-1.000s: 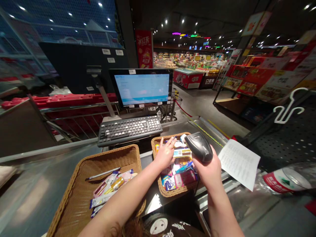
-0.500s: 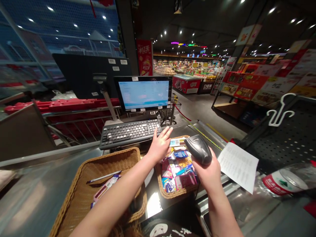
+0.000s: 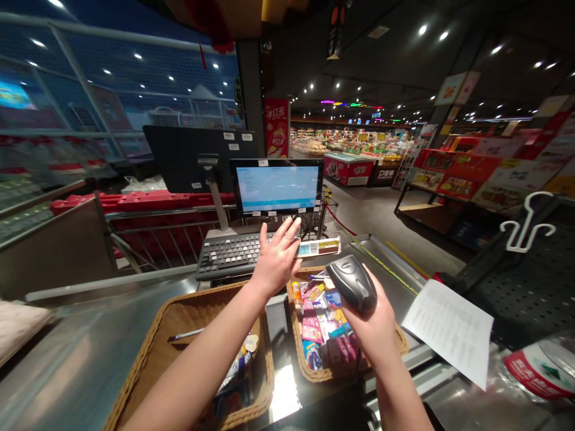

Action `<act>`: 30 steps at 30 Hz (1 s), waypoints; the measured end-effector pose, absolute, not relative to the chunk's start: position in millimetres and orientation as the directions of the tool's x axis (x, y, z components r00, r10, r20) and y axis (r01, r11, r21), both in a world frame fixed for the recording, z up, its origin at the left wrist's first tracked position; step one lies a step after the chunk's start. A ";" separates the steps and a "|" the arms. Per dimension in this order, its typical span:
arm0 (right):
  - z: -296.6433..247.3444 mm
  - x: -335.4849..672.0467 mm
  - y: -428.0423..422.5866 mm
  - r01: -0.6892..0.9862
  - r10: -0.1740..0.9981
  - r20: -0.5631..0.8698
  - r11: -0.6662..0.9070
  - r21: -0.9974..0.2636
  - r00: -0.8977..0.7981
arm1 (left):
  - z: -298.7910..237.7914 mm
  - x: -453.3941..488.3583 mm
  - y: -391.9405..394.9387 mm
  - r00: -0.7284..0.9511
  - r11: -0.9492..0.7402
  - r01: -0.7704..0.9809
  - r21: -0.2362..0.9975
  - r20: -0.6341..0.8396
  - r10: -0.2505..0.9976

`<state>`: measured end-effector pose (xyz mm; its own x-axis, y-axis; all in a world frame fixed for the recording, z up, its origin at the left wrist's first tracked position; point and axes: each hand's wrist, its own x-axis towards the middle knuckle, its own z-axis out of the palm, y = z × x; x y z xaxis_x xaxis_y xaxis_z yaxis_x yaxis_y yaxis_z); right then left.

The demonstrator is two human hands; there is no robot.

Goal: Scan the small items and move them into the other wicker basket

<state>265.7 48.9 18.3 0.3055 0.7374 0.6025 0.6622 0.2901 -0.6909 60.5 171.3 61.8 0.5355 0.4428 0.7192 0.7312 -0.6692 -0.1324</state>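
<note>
My left hand (image 3: 277,261) holds a long thin package with a barcode (image 3: 318,246) at its thumb side, the other fingers stretched out above the keyboard (image 3: 229,254). My right hand (image 3: 375,314) is wrapped round a black barcode scanner (image 3: 353,284), its head tilted toward the package. Beneath the scanner stands a wicker basket (image 3: 309,376) filled with small colourful packets (image 3: 314,323). A larger wicker basket (image 3: 150,335) is partly hidden by my left forearm; a thin stick-like item (image 3: 185,335) and several packets (image 3: 240,365) lie in it.
Behind the keyboard stands a lit screen (image 3: 276,187), with a second dark monitor (image 3: 188,161) to its left. At the right lie a printed sheet (image 3: 451,329) and a plastic bottle (image 3: 539,368). A white hanger (image 3: 527,224) hangs on a black perforated panel (image 3: 554,257).
My left hand has lifted the long package out from over the packet basket, up beside the keyboard. The scanner stays in my right hand, turned slightly left. The camera view has shifted.
</note>
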 end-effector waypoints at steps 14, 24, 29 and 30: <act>48.3 204.6 64.3 0.737 0.637 0.771 0.518 -0.435 0.007 | 99.5 -5.9 172.2 0.443 -0.514 0.834 -0.203 0.802 0.401; 49.4 171.1 70.8 0.701 0.659 0.749 0.568 -0.431 -0.072 | 103.9 -46.0 162.9 0.398 -0.485 0.861 -0.153 0.797 0.455; 46.8 164.8 70.2 0.694 0.660 0.748 0.571 -0.438 -0.071 | 102.5 -58.1 159.7 0.383 -0.447 0.880 -0.164 0.800 0.462; 46.7 163.8 70.5 0.694 0.657 0.750 0.574 -0.435 -0.073 | 102.0 -59.9 159.0 0.381 -0.440 0.883 -0.165 0.799 0.466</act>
